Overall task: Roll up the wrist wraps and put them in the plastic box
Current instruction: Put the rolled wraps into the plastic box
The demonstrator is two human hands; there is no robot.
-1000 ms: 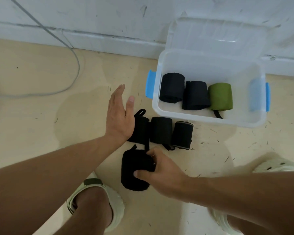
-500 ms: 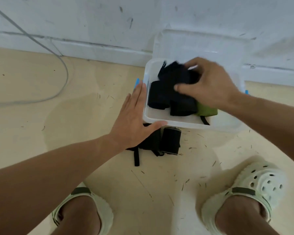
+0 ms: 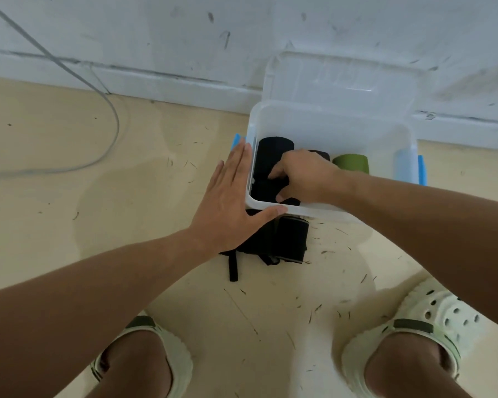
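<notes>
A clear plastic box [image 3: 328, 113] with blue latches stands on the floor by the wall, its lid leaning open behind it. My right hand [image 3: 305, 176] is down inside the box's front left part, fingers curled round a black rolled wrist wrap [image 3: 266, 189]. Another black roll [image 3: 273, 150] lies behind it and a green roll [image 3: 351, 163] sits to the right. My left hand [image 3: 230, 202] lies flat with straight fingers against the box's left wall and front corner. Black rolled wraps [image 3: 291, 239] lie on the floor just in front of the box, partly hidden by my left hand.
A grey cable [image 3: 110, 110] curves over the floor at left. My two feet in pale green clogs [image 3: 414, 328] stand at the bottom. The white wall and skirting run right behind the box. Small bits of debris dot the beige floor.
My right hand picked the black roll off the floor, carried it over the box and lowered it into the front left part. My left hand moved to the box's side and stays there.
</notes>
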